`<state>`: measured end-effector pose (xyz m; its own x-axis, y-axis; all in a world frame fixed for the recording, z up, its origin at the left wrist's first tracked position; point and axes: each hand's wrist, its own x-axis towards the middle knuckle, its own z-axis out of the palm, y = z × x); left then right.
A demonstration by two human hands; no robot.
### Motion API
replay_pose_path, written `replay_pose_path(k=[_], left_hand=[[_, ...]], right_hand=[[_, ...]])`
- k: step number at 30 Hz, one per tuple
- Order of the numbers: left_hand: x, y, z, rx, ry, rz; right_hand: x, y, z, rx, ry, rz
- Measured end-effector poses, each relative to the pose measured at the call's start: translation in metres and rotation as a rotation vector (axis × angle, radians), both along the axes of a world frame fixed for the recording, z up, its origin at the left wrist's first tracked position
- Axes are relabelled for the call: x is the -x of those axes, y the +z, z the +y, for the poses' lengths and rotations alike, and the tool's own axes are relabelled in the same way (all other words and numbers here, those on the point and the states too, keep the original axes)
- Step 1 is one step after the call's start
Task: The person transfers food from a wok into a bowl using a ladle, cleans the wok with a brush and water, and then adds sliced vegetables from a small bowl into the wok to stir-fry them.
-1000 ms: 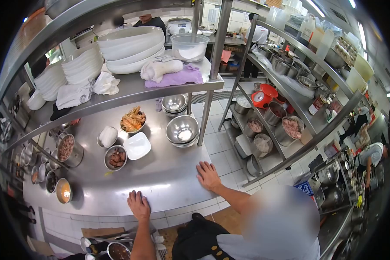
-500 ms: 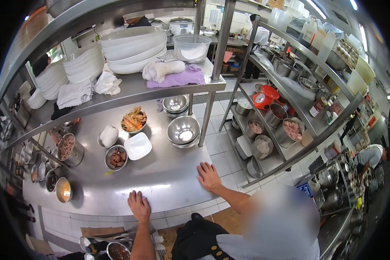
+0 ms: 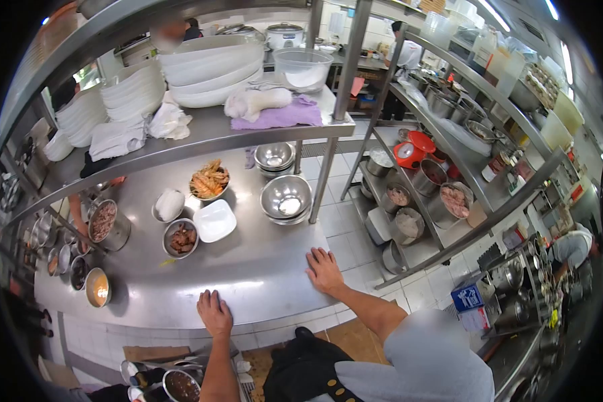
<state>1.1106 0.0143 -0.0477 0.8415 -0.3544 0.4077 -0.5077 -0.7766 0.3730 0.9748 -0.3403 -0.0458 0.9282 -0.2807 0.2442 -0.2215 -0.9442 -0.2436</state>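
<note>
Both of my hands rest on the bare steel table (image 3: 261, 268). My left hand (image 3: 214, 313) lies palm down at the front edge, fingers stretched out, with nothing in it. Farther right, my right hand (image 3: 324, 271) is flat near the right edge, its fingers a little apart and also holding nothing. Beyond them stand a square white dish (image 3: 215, 222), a bowl of dark reddish-brown meat (image 3: 181, 240), a bowl of prawns (image 3: 209, 181) and a bowl with something white (image 3: 169, 204). Nested steel bowls (image 3: 286, 199) sit at the back right.
A shelf over the table carries stacked white dishes (image 3: 211, 70) and a purple cloth (image 3: 278, 115). At left, a co-worker's arm (image 3: 78, 218) reaches near a pot of meat (image 3: 110, 224); a bowl of orange liquid (image 3: 98, 288) is nearer. A steel rack (image 3: 449, 201) stands right.
The view has shifted slightly. A co-worker's arm has come in at the left beside the pot of meat. My hands stay flat on the table.
</note>
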Motion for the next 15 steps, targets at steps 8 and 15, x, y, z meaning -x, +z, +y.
replay_pose_path(k=[8,15], left_hand=[[-0.004,-0.001,0.005,0.029,0.032,0.037],[-0.004,0.002,0.009,0.036,0.057,0.068]], right_hand=[[-0.009,-0.011,0.002,0.020,0.055,-0.030],[-0.012,-0.006,0.009,0.014,0.043,-0.002]])
